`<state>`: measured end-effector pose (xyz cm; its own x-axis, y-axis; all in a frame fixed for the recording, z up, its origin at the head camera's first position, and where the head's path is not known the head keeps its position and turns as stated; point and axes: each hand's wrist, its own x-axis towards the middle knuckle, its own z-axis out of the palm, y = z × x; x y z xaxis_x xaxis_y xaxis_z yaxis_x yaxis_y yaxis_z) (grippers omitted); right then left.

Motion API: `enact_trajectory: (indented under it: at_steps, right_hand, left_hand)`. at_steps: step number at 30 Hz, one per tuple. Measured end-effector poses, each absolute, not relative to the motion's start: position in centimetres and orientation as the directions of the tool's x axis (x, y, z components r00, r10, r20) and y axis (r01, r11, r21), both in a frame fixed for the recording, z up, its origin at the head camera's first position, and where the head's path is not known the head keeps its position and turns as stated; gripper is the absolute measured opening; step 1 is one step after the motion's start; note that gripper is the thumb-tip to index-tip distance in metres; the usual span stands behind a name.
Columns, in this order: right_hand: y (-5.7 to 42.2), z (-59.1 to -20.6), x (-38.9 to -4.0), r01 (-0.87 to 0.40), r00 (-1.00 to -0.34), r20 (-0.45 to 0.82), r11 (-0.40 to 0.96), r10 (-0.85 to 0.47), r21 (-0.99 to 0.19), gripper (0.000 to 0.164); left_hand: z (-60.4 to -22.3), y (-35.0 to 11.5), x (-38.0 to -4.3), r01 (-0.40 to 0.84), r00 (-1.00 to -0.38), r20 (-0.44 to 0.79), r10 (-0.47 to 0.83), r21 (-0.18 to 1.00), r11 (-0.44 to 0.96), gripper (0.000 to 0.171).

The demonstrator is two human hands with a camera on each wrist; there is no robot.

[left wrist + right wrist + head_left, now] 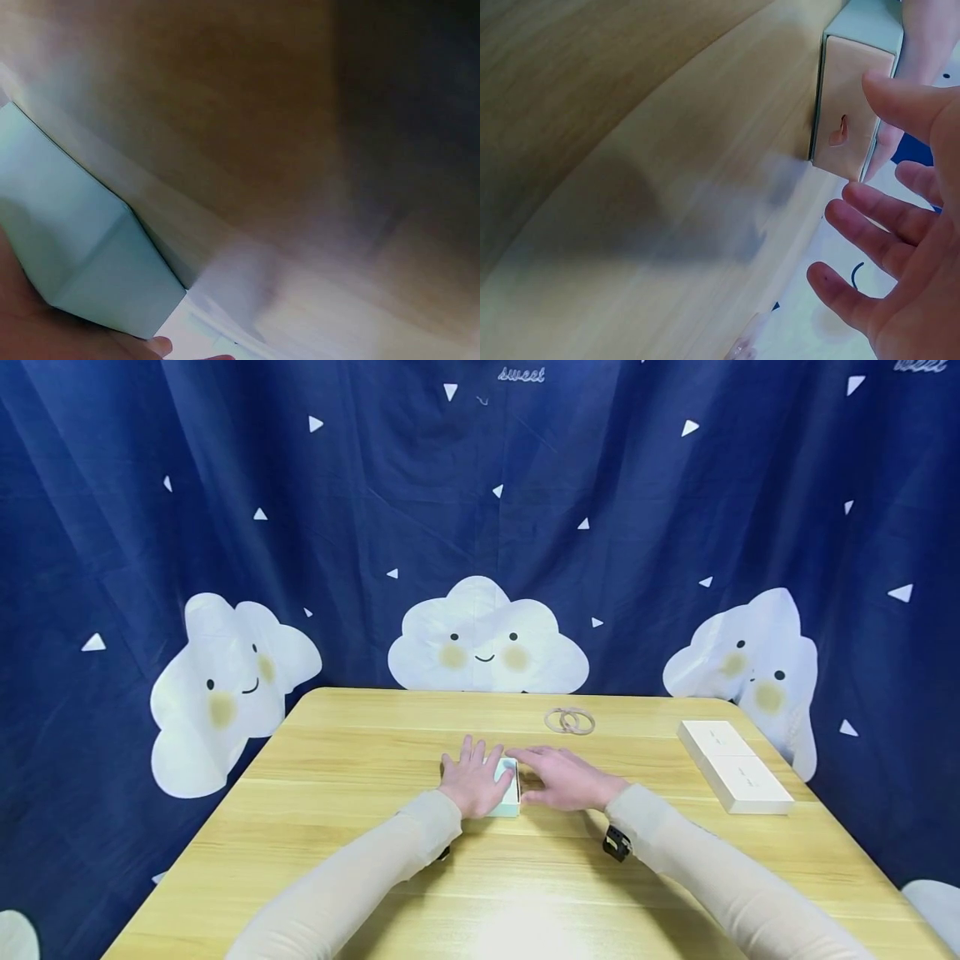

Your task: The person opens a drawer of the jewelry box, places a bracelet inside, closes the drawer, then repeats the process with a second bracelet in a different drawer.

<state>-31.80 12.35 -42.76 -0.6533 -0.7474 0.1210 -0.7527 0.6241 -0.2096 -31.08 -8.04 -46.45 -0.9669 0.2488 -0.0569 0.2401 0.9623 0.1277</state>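
Observation:
A small mint-green box (pixel 504 809) lies on the table between the two hands. My left hand (pixel 474 783) rests over its top with fingers spread and straight, the thumb across the box. In the left wrist view, two green faces of the box (pixel 79 217) show beside that hand. My right hand (pixel 566 778) is at the box's right end, fingers apart and holding nothing. In the right wrist view, a pinkish-beige panel (pixel 851 97) with a small tab fills this end inside the green outer sleeve (pixel 866 22); the right thumb overlaps the panel.
Two overlapping pinkish rings (pixel 577 728) lie toward the table's back edge. White flat boxes (pixel 738 770) sit end to end at the right side. Behind the wooden table (pixel 360 752) hangs a dark blue curtain (pixel 480 510) with cloud prints.

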Motion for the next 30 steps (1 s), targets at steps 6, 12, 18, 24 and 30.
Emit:
enact_trajectory:
  at_steps: [6,12,18,24,30]
  right_hand:
    - [12.16,-43.24,-32.12,-0.764,-0.643,0.140,0.616,-0.753,-0.191,0.078]
    - [12.05,-43.34,-32.21,-0.760,-0.648,0.143,0.624,-0.748,-0.184,0.080]
    - [11.78,-43.53,-32.24,-0.755,-0.654,0.145,0.630,-0.742,-0.183,0.082]
    - [11.89,-43.72,-32.00,-0.739,-0.673,0.136,0.650,-0.727,-0.176,0.080]
    - [12.09,-43.53,-31.87,-0.740,-0.671,0.136,0.648,-0.729,-0.179,0.077]
  left_hand:
    - [-46.12,-8.08,-30.98,0.240,-0.966,-0.071,0.250,0.119,0.963,0.072]
    - [-45.89,-8.11,-30.86,0.241,-0.967,-0.062,0.249,0.116,0.964,0.071]
    - [-46.04,-8.15,-30.97,0.235,-0.969,-0.056,0.243,0.116,0.965,0.070]
    - [-46.05,-7.97,-30.83,0.235,-0.967,-0.064,0.247,0.150,0.960,0.069]
    - [-46.31,-8.00,-31.20,0.235,-0.965,-0.079,0.251,0.163,0.958,0.070]
